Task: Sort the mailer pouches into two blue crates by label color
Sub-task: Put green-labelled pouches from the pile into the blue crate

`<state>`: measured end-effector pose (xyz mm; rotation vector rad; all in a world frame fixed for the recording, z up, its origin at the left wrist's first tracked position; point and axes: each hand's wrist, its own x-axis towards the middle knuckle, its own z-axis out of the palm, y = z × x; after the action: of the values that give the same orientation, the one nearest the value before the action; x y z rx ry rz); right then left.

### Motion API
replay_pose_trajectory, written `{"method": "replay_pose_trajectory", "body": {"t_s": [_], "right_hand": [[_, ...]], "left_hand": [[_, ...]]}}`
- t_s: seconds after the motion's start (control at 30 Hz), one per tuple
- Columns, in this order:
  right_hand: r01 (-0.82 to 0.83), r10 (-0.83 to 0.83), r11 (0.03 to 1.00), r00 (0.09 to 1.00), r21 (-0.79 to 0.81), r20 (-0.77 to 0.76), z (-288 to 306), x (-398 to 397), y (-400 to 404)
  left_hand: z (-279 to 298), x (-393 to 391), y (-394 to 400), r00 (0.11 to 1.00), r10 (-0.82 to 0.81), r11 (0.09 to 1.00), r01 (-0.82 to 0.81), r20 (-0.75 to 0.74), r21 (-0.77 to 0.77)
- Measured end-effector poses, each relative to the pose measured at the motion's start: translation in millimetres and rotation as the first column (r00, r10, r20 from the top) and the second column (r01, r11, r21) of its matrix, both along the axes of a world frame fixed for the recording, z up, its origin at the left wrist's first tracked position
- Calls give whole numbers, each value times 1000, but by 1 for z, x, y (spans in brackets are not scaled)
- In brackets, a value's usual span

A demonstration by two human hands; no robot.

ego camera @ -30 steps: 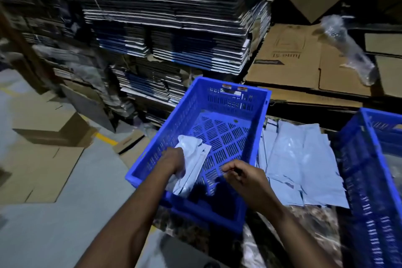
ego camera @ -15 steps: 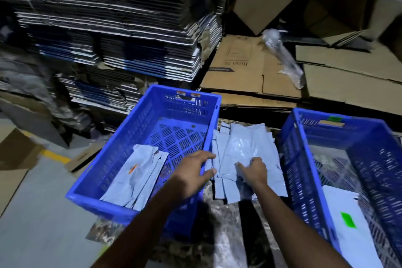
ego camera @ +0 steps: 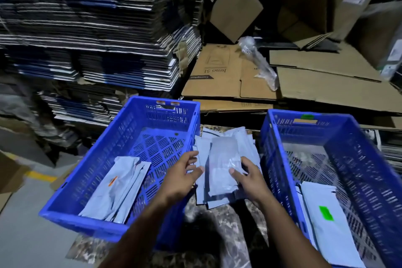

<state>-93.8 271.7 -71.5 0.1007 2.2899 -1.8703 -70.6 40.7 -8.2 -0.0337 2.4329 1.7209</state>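
My view is dim and bluish, background stacks nearly black, edges smeared and bowed, a dark shadow under my forearms.

1. A loose pile of grey mailer pouches (ego camera: 226,150) lies on the bench (ego camera: 217,220) between two blue crates.
2. The left hand (ego camera: 185,176) rests on the pile's left edge, fingers (ego camera: 191,156) spread.
3. The right hand (ego camera: 250,178) pinches the top pouch (ego camera: 221,167) at its right side.
4. The left crate (ego camera: 121,222) holds pouches, one with an orange label (ego camera: 113,180).
5. The right crate (ego camera: 365,143) holds pouches, the top one bearing a green label (ego camera: 325,213).
6. Flattened cardboard (ego camera: 304,85) is stacked behind.
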Motion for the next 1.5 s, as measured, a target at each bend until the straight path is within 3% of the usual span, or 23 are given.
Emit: {"method": "replay_pose_trajectory", "body": {"t_s": [0.13,0.2,0.27,0.33,0.4,0.5,0.6,0.67,0.73,0.8,0.9,0.97,1.07,1.23,1.4,1.5], "right_hand": [[-151,145,985,986,-81,-77,33,44,20],[-150,149,989,978,7,-146,39,54,29],[-63,79,994,977,85,-199,39,57,32],[109,-95,992,975,63,-200,42,55,33],[268,-280,951,958,-153,-67,50,53,31],[258,-149,805,960,-535,238,69,51,27],[146,-20,721,982,-678,190,86,53,21],[59,-8,791,996,-609,86,93,51,19],[5,-8,878,1000,-479,-5,94,47,21],[-33,6,926,997,-375,-73,92,46,24],[-57,4,931,989,-360,-147,88,50,25],[-68,-2,941,979,-333,-204,87,55,25],[-53,-13,968,966,-247,-258,90,59,25],[-98,70,993,940,-67,-333,98,73,41],[17,-46,994,960,-106,-277,100,86,81],[123,-97,990,951,72,-293,93,85,134]], "left_hand": [[9,-7,29,987,-3,934,-54,160,352],[10,-11,38,988,-29,870,-48,149,491],[15,-9,46,997,-39,852,0,64,523],[24,-7,51,1000,9,872,-5,-5,490],[30,-4,56,996,62,896,-26,-67,443],[33,-3,57,949,10,958,82,-316,276],[28,-1,57,838,-92,986,151,-538,67],[26,0,57,812,-64,998,59,-580,-27],[25,1,53,840,-4,998,-31,-542,-55],[23,1,46,910,59,994,-15,-410,111],[24,3,46,996,31,852,14,-78,524],[28,7,52,1000,0,783,-12,19,622],[33,13,60,1000,1,731,-13,18,683],[39,12,76,994,-69,839,106,-89,533],[32,2,115,984,-152,865,178,-94,468],[13,-7,139,968,-220,919,247,-118,309]]}}
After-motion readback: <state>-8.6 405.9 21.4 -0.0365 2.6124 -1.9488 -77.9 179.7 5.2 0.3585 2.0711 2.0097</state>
